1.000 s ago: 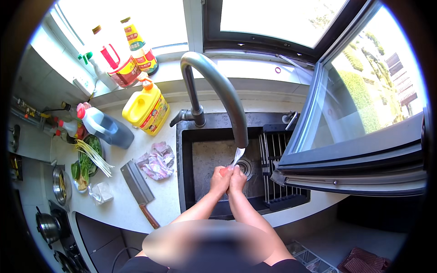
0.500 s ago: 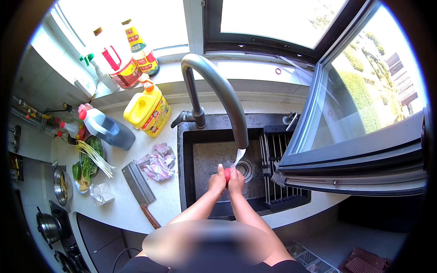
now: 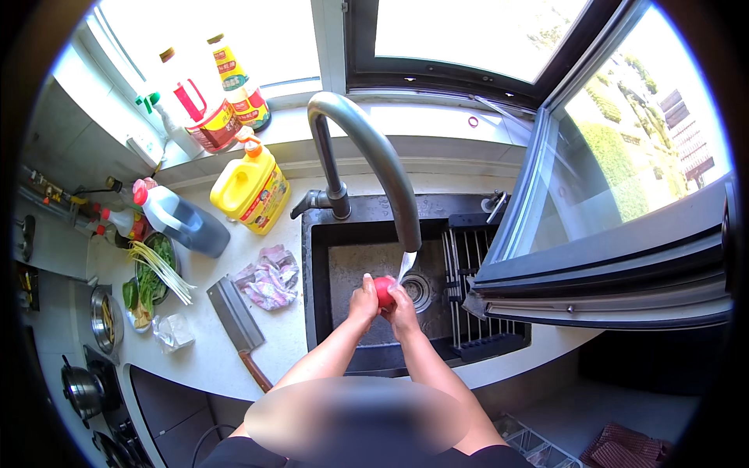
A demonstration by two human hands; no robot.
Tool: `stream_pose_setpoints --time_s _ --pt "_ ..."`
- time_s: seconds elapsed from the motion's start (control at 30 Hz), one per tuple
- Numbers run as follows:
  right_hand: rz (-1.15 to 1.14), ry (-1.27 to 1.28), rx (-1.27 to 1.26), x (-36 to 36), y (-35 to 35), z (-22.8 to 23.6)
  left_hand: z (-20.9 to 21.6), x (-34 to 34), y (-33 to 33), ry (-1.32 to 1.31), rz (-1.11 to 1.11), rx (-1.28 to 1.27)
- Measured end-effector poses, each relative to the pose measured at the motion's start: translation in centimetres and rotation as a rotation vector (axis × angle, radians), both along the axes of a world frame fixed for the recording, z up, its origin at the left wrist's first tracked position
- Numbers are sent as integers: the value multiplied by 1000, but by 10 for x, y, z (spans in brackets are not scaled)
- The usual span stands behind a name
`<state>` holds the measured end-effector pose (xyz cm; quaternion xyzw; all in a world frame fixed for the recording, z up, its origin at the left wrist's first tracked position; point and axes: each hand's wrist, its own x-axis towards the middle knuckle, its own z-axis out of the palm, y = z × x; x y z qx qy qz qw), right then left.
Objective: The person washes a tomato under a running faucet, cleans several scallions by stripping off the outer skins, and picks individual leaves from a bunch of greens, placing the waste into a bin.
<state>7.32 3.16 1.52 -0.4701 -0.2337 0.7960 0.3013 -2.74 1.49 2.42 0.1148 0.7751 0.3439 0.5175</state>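
1 red round item [image 3: 383,291] held above 1 blk sink [image 3: 347,265].
L hand [image 3: 362,303] & R hand [image 3: 402,311] curled round it, pinching its sides; 1 cleaver [image 3: 236,316] at 9 o'clock, 1 cloth [image 3: 268,278] just beyond, 1 water stream [image 3: 406,265] at abt 1, 1 tap [image 3: 390,171] at 11, 1 yellow jug [image 3: 256,195] at 10.

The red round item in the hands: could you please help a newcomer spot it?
Find the black sink beneath the curved grey faucet. Beside its running water, both hands hold the red round item; nothing else over the sink is red.
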Motion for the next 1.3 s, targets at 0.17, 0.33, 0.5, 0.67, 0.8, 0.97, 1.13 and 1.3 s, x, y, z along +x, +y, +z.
stream_pose_setpoints --time_s 0.17,0.33,0.5,0.67,0.8,0.97,1.13,1.3 --pt "-88 59 -96 -1 0 2 -26 6 -12 333 -242 89" --pt "-44 111 -82 2 -5 7 -22 3 -18 249 -204 68" --pt "-93 128 -117 -1 -4 15 -19 10 -21 417 -185 144" --pt "7 164 -56 6 -2 14 -19 5 -17 266 -108 123" --pt "53 -226 395 -2 -4 3 -47 8 -16 52 -24 19" --pt "-131 -298 280 -5 1 6 19 11 -11 -137 -77 -79" --pt "-363 -31 -343 -7 13 -2 13 19 -18 366 -279 221" --pt "-209 -164 -103 -9 7 5 20 19 -13 299 -120 470"
